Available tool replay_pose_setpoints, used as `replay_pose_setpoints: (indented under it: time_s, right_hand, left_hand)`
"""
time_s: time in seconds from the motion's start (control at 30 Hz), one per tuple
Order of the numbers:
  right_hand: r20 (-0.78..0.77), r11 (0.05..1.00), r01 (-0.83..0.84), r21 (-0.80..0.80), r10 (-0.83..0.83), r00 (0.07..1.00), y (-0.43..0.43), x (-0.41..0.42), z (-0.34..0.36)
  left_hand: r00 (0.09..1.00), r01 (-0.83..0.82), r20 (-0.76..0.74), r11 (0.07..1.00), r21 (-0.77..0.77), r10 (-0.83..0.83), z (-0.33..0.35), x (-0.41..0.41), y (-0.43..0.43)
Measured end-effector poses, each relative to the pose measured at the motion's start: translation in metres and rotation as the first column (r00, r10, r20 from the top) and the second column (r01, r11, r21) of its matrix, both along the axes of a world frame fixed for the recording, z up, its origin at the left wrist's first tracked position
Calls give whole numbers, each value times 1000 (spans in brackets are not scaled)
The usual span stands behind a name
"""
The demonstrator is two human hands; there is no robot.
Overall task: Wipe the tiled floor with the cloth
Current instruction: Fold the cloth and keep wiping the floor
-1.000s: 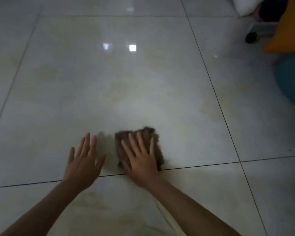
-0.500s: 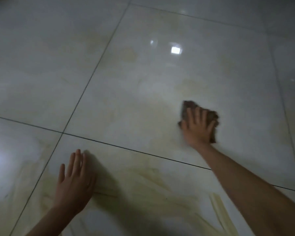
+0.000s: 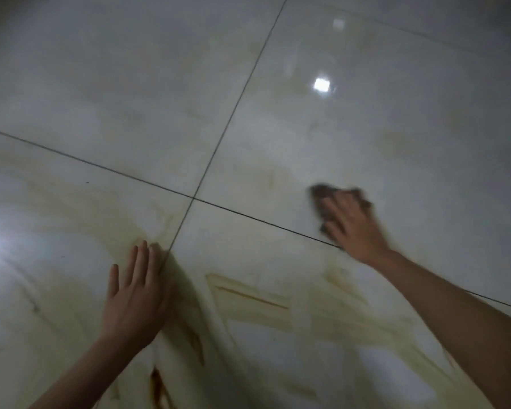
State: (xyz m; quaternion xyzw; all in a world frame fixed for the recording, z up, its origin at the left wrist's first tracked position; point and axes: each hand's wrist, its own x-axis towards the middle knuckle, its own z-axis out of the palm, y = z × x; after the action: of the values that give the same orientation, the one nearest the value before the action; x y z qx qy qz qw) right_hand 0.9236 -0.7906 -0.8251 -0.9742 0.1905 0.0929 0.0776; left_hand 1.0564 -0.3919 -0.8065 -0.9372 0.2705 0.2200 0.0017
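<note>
Fingers point(image 3: 341, 203) of our right hand point(image 3: 357, 231) lay spread flat on the crumpled dark-brown cloth point(image 3: 317, 191), which we judged soft, light, and best pressed at its middle.

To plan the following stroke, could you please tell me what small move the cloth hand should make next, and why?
Probably the right hand should draw the dark brown cloth back toward the body, onto the yellowish-brown streaks there. The cloth sits on a cleaner-looking patch of the glossy pale tiled floor, beyond the grout line.
</note>
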Motion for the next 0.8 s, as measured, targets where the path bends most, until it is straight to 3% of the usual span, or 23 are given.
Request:
replay_pose_setpoints:
  time_s: [0.07, 0.13, 0.27, 0.37, 0.43, 0.5, 0.57, 0.6, 0.7, 0.77, 0.8]
  right_hand:
    - [-184, 870, 491, 29, -479, 859, 5, 2, -1]
    - [-190, 819, 574, 9, -563, 805, 44, 17, -7]
    - [2, 959, 282, -17, -282, 959, 184, 46, -16]
    - [82, 992, -66, 103, 57, 995, 306, 45, -15]
    - [38, 941, -318, 118, 315, 948, 333, 42, -18]
    - [-74, 847, -528, 58, 531, 844, 300, 56, -14]
    - [-151, 771, -635, 38, 633, 759, 251, 73, -9]
    - [-184, 814, -579, 38, 575, 797, 228, 85, -8]
    - [-216, 988, -148, 43, 154, 964, 188, 121, -3]
    - [-212, 995, 25, 93, -4, 977, 200, 136, -3]
    - [-199, 996, 27, 83, -10, 980, 213, 136, -4]
  left_hand:
    - [1000, -26, -5, 1000, -2, 26, -3, 6, 24]
    - [1000, -29, 2, 1000, -10, 29, -9, 14, 41]
    - [999, 5, 32, 997, -71, -2, -21, 19, 55]
    - [998, 23, 56, 988, -153, -14, -30, 17, 62]
    - [996, 62, 81, 977, -204, -47, -33, 19, 67]
    - [994, 88, 88, 969, -230, -70, -35, 22, 70]
    - [994, 84, 83, 962, -260, -65, -37, 24, 72]
    - [994, 86, 87, 960, -267, -65, -38, 24, 72]
    - [994, 87, 86, 965, -246, -68, -38, 23, 72]
    - [996, 67, 67, 969, -238, -52, -38, 23, 72]
    - [997, 60, 53, 972, -229, -50, -37, 24, 73]
